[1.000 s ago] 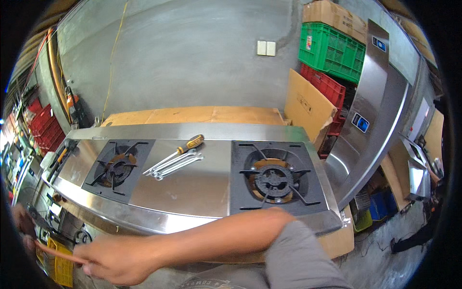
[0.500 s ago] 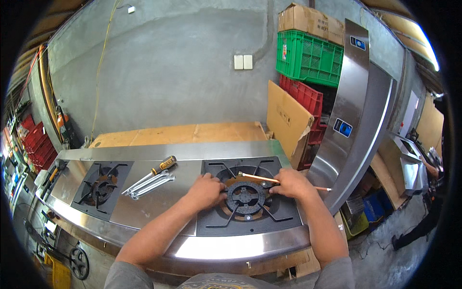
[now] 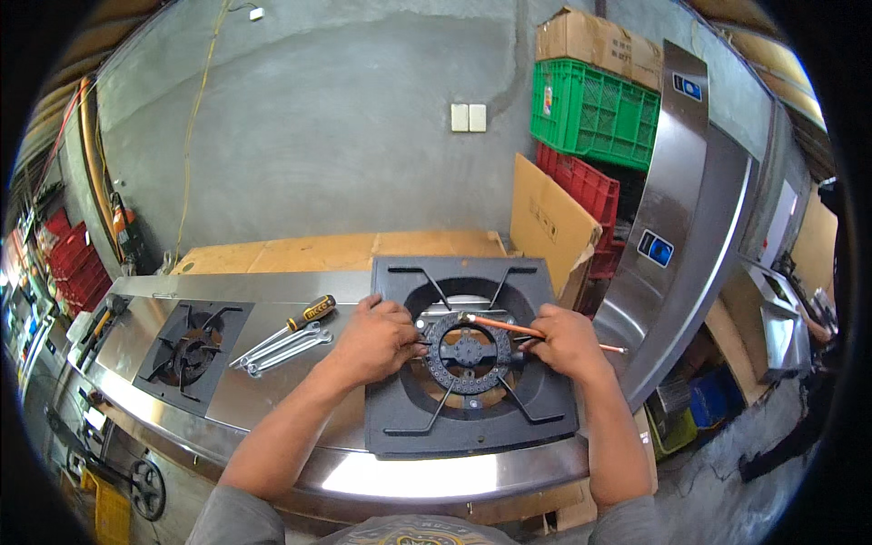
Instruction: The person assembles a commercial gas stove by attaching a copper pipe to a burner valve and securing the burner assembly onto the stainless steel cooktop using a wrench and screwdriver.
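A square black stove grate (image 3: pixel 395 400) with a round opening and four prongs is lifted off the steel stove top (image 3: pixel 309 400). My left hand (image 3: pixel 377 341) is closed on its left inner edge, and my right hand (image 3: pixel 568 341) on the right one. Through the opening shows a round black burner ring (image 3: pixel 439 374) with holes around it. A thin copper tube (image 3: pixel 498 324) with a brass end runs over the burner's far side and passes under my right hand; whether the fingers hold it too is hidden.
On the steel to the left lie a yellow-and-black screwdriver (image 3: pixel 309 313) and several wrenches (image 3: pixel 289 350). A second burner (image 3: pixel 193 354) sits farther left. A tall steel panel (image 3: pixel 668 173) leans at the right, beside cardboard (image 3: pixel 549 222) and stacked green (image 3: pixel 595 113) and red (image 3: pixel 581 182) crates.
Both hands have raised the black grate from its recess in the stove top, toward me. The copper tube has shifted slightly with my right hand.
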